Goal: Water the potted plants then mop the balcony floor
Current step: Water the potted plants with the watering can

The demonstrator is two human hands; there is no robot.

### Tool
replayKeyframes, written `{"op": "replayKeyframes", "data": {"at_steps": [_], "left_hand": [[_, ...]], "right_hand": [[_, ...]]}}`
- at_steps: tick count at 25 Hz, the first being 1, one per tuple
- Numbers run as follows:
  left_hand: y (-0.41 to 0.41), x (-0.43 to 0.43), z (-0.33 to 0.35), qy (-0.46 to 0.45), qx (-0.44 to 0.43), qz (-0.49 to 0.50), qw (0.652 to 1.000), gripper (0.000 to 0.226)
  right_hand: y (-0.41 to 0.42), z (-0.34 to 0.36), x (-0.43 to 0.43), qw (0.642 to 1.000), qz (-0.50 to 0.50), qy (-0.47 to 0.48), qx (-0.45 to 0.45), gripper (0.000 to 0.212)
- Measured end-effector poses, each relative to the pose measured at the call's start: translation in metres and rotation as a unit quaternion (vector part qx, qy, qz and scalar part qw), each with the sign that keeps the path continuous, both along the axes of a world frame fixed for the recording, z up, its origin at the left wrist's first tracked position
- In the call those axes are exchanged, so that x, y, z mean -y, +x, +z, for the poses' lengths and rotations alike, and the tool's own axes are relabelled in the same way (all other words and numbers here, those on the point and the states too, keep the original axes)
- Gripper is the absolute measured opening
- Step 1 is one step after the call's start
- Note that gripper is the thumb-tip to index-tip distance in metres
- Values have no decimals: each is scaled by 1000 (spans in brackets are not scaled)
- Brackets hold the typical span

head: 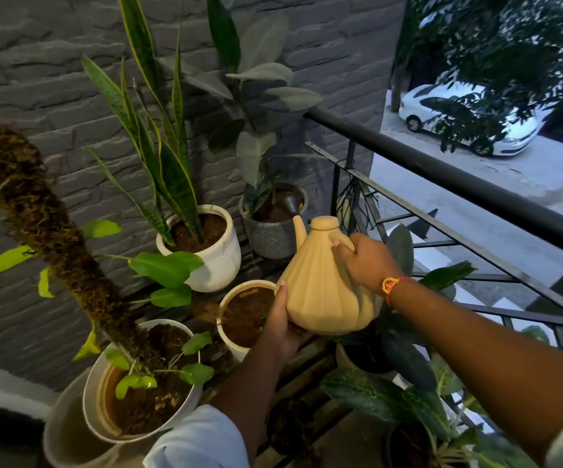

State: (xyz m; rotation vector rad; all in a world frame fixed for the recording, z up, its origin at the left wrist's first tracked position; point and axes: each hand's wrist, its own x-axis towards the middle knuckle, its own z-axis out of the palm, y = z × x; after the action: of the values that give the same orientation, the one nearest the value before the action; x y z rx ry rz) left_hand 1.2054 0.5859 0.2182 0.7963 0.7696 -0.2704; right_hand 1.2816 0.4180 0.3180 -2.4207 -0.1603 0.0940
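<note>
Watering can [324, 288], tan, ribbed and lidded, was held raised at mid-scene, tilted away, just right of a cream pot [227, 327] of bare soil. Its dark-tipped spout [298, 228] was directed over the soil of a grey speckled pot [270, 239] at the far side. The can's base was cupped from below by the left hand [281, 327], thumb laid up the side; its upper part was gripped by the right hand [366, 261], fingers curled round it beside the lid. A snake plant in a white ribbed pot [221, 265] was recorded to the left, a moss-pole pot [95, 393] at near left, a black railing [442, 167] on the right.
</note>
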Motion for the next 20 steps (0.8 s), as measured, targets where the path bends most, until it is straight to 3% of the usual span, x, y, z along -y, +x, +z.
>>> {"op": "replayKeyframes", "data": {"at_steps": [4, 8, 12, 16, 20], "left_hand": [[44, -13, -1, -29, -4, -4, 1000, 72], [78, -28, -9, -62, -26, 5, 998, 92], [95, -35, -4, -98, -22, 9, 995, 70], [105, -39, 2, -104, -36, 20, 994, 90], [113, -40, 13, -103, -46, 30, 993, 82]], "right_hand": [[48, 18, -24, 999, 5, -52, 3, 36], [92, 28, -50, 996, -7, -86, -6, 42], [118, 36, -68, 992, -26, -119, -20, 45], [137, 40, -77, 993, -43, -103, -50, 50], [145, 49, -86, 994, -51, -86, -48, 49]]}}
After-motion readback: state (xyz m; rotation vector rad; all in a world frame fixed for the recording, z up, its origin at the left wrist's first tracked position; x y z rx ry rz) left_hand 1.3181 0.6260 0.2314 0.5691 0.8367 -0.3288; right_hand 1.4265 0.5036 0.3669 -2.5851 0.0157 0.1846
